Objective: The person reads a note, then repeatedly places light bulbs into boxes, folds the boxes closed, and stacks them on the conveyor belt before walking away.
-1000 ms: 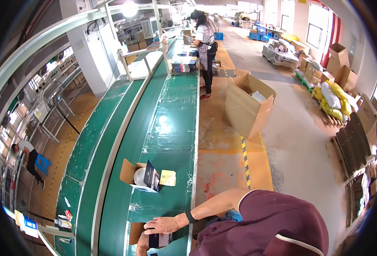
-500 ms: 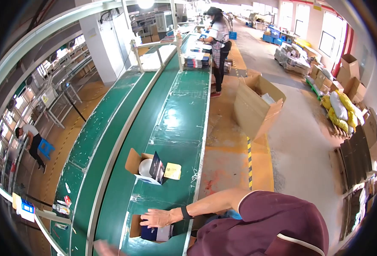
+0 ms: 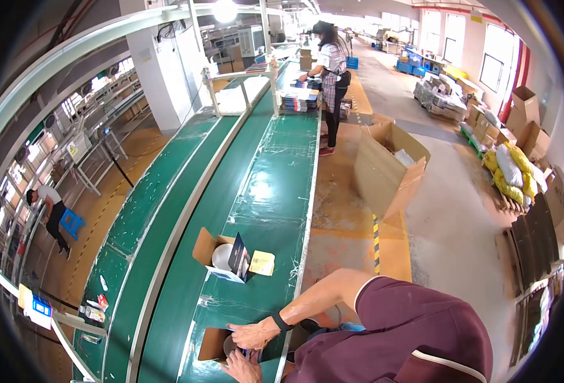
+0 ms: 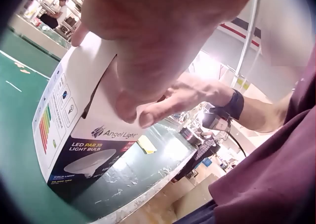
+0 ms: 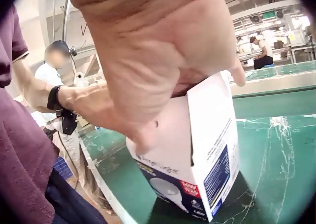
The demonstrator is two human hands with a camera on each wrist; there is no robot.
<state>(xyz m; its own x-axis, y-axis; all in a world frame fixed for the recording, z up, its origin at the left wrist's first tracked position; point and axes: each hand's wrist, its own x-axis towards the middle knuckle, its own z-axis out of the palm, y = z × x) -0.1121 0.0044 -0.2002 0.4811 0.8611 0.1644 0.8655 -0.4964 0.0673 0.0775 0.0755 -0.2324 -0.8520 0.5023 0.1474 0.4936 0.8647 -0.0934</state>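
A printed light bulb box (image 4: 94, 155) stands on the green belt in front of me, its brown flap (image 3: 212, 345) folded outward. In the head view a pale rounded thing (image 3: 231, 345) shows between the hands in its mouth. My right hand (image 3: 256, 335) grips the upper edge of the box; in the right wrist view its thumb lies on the printed side and a finger reaches past the far side. My left hand (image 3: 244, 367) holds the near side, with its thumb on the front panel in the left wrist view. The palms hide much of the opening.
Further along the belt stands another open bulb box (image 3: 227, 258) with a white round bulb in it, beside a yellow label card (image 3: 262, 263). A large carton (image 3: 392, 167) is on the floor. Another person (image 3: 330, 86) works by stacked packs (image 3: 299, 101).
Half a second ago my left hand was off at the lower left, blurred; it is back at the box now. My right hand has stayed at the box. The head view has shifted slightly.
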